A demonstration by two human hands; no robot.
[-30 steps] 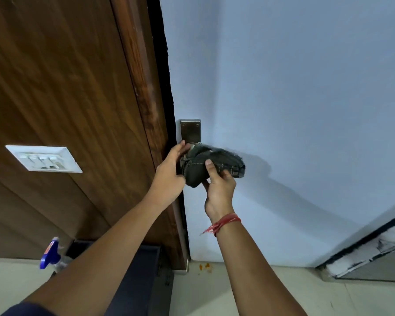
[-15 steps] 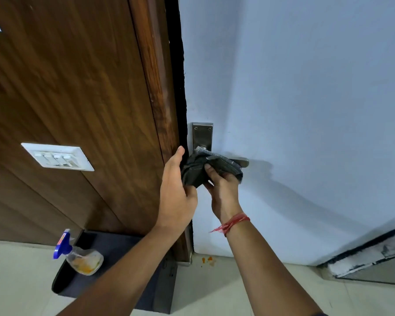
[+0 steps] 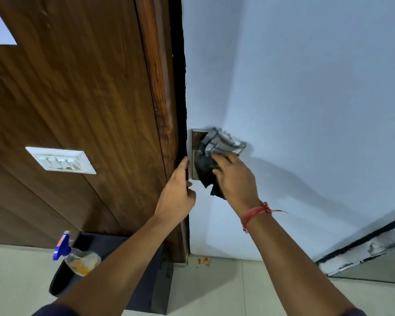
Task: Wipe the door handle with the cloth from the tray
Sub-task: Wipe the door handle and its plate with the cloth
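Observation:
A dark grey checked cloth (image 3: 217,153) is draped over the metal door handle, hiding the lever. Only the handle's steel backplate (image 3: 196,142) shows, on the pale blue door near its edge. My right hand (image 3: 234,179), with a red thread at the wrist, presses the cloth against the handle from below and the right. My left hand (image 3: 177,195) grips the door's dark edge just left of the backplate, fingers curled around it. The dark tray (image 3: 62,281) lies on the floor at the lower left.
A spray bottle (image 3: 77,256) with a blue trigger lies in the tray. A white switch panel (image 3: 61,160) sits on the brown wooden wall to the left. Orange spots (image 3: 203,261) mark the tiled floor under the door. Another frame edge (image 3: 363,252) runs at lower right.
My right hand has shifted from under the lever to the right side, and the cloth has spread up over the backplate. My left hand has slid from the cloth onto the door edge.

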